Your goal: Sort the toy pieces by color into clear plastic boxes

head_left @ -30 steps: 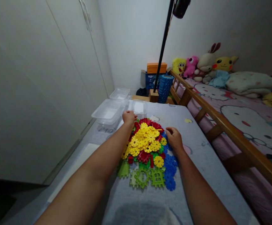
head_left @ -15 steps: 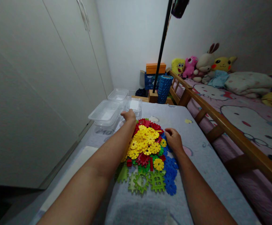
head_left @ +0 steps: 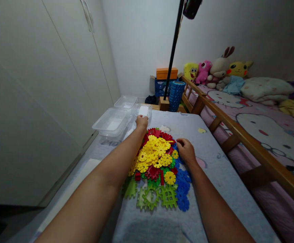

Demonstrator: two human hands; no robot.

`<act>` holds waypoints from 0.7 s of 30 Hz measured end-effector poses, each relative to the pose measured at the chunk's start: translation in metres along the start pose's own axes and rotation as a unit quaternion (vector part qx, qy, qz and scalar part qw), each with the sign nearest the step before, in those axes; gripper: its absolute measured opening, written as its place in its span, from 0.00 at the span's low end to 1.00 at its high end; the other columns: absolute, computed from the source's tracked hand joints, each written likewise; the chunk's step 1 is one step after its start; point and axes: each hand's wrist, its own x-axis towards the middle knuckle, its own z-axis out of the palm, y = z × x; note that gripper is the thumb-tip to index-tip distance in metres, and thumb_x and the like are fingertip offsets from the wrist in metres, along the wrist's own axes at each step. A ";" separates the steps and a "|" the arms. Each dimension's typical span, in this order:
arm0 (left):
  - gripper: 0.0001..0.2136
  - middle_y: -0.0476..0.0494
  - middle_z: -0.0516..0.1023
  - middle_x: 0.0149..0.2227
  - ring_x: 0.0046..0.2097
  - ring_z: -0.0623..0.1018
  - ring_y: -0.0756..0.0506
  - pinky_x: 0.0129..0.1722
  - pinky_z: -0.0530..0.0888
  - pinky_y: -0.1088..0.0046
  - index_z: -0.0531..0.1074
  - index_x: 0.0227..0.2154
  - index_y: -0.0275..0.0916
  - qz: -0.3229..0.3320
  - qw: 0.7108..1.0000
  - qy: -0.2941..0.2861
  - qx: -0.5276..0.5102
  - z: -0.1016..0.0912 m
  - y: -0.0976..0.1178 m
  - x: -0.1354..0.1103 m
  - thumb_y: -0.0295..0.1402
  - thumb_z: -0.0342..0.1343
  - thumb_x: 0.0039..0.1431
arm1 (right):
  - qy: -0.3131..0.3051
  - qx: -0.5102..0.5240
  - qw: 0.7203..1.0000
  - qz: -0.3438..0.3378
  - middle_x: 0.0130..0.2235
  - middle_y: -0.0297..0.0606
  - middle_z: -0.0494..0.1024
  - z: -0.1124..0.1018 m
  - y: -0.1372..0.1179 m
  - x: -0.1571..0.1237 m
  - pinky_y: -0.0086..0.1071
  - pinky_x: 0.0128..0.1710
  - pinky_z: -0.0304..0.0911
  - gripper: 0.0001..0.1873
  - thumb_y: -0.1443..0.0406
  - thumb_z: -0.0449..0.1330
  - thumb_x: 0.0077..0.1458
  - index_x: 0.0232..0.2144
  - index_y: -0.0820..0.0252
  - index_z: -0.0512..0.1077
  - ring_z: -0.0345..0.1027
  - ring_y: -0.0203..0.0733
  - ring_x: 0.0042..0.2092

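My left hand (head_left: pixel 141 122) reaches past the pile to the near edge of a small clear plastic box (head_left: pixel 149 113). Its fingers are closed at the rim; the fingertips are partly hidden. My right hand (head_left: pixel 186 150) rests at the pile's right edge, loosely curved and open, with nothing visible in it. Between my arms lies a heap of plastic building pieces: yellow snowflake discs (head_left: pixel 155 152) on top, red gear-edged pieces (head_left: pixel 153 172) around them, blue snowflake discs (head_left: pixel 183 187) along the right. Light green gear-edged panels (head_left: pixel 169 196) lie at the front.
Two larger clear plastic boxes, a near one (head_left: pixel 111 122) and a far one (head_left: pixel 126 102), stand at the back left by the white cabinet (head_left: pixel 48 101). A wooden bed rail (head_left: pixel 228 125) runs along the right. A black pole (head_left: pixel 172 57) rises behind the table, beside a blue roller (head_left: pixel 176 96).
My left hand has moved slightly farther away to the small box's near edge, and its fingers have closed. My right hand stays by the pile. The whole view has shifted a little.
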 end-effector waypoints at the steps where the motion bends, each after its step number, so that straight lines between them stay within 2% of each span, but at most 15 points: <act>1: 0.25 0.37 0.78 0.44 0.46 0.79 0.39 0.43 0.73 0.63 0.70 0.54 0.38 -0.006 1.000 0.007 0.000 -0.003 0.001 0.000 0.30 0.60 0.50 | -0.004 -0.002 1.000 -0.002 0.39 0.45 0.81 0.000 0.000 0.000 0.44 0.49 0.67 0.15 0.56 0.55 0.52 0.33 0.57 0.77 0.73 0.50 0.42; 4: 0.24 0.35 0.79 0.47 0.49 0.78 0.38 0.48 0.73 0.63 0.71 0.54 0.38 -0.006 1.000 0.021 0.016 -0.016 0.000 -0.005 0.30 0.60 0.52 | -0.016 -0.007 1.000 -0.004 0.39 0.45 0.81 0.000 0.000 0.000 0.44 0.48 0.67 0.15 0.56 0.55 0.52 0.34 0.57 0.78 0.73 0.50 0.43; 6: 0.19 0.33 0.79 0.49 0.52 0.78 0.36 0.51 0.72 0.61 0.74 0.51 0.38 0.022 0.997 0.005 0.074 -0.027 -0.005 -0.014 0.32 0.60 0.54 | -0.026 -0.007 1.000 -0.004 0.40 0.44 0.82 0.001 0.000 0.000 0.44 0.49 0.67 0.16 0.56 0.55 0.52 0.35 0.57 0.78 0.73 0.50 0.43; 9: 0.14 0.31 0.80 0.51 0.56 0.77 0.32 0.55 0.70 0.57 0.78 0.44 0.40 0.083 0.969 -0.089 0.213 -0.045 -0.015 -0.033 0.41 0.59 0.58 | -0.040 -0.016 0.999 -0.010 0.42 0.43 0.83 0.002 -0.001 -0.001 0.44 0.50 0.66 0.16 0.55 0.56 0.55 0.38 0.55 0.79 0.73 0.50 0.45; 12: 0.17 0.33 0.82 0.49 0.57 0.77 0.30 0.56 0.69 0.53 0.80 0.40 0.43 0.112 0.932 -0.167 0.302 -0.056 -0.021 -0.052 0.51 0.59 0.57 | -0.044 -0.043 0.998 -0.020 0.45 0.42 0.84 0.002 -0.004 -0.003 0.47 0.53 0.64 0.17 0.54 0.57 0.57 0.42 0.53 0.80 0.72 0.52 0.47; 15: 0.18 0.33 0.83 0.47 0.55 0.78 0.30 0.54 0.70 0.56 0.81 0.38 0.43 0.146 0.921 -0.216 0.290 -0.060 -0.021 -0.070 0.52 0.60 0.57 | -0.054 -0.070 0.996 -0.028 0.46 0.43 0.84 0.001 -0.008 -0.005 0.49 0.55 0.62 0.19 0.53 0.57 0.59 0.46 0.53 0.80 0.71 0.54 0.49; 18: 0.16 0.35 0.84 0.42 0.52 0.80 0.33 0.51 0.73 0.62 0.80 0.35 0.43 0.161 0.933 -0.236 0.220 -0.060 -0.018 -0.087 0.50 0.64 0.53 | -0.066 -0.084 0.994 -0.031 0.47 0.42 0.84 -0.002 -0.012 -0.007 0.49 0.56 0.60 0.19 0.52 0.58 0.60 0.47 0.52 0.80 0.71 0.54 0.50; 21: 0.15 0.37 0.84 0.42 0.52 0.80 0.33 0.51 0.75 0.62 0.80 0.36 0.43 0.173 0.940 -0.246 0.162 -0.061 -0.016 -0.102 0.47 0.65 0.52 | -0.076 -0.085 0.993 -0.031 0.49 0.40 0.83 -0.004 -0.015 -0.007 0.49 0.57 0.58 0.19 0.53 0.57 0.61 0.48 0.50 0.79 0.70 0.54 0.52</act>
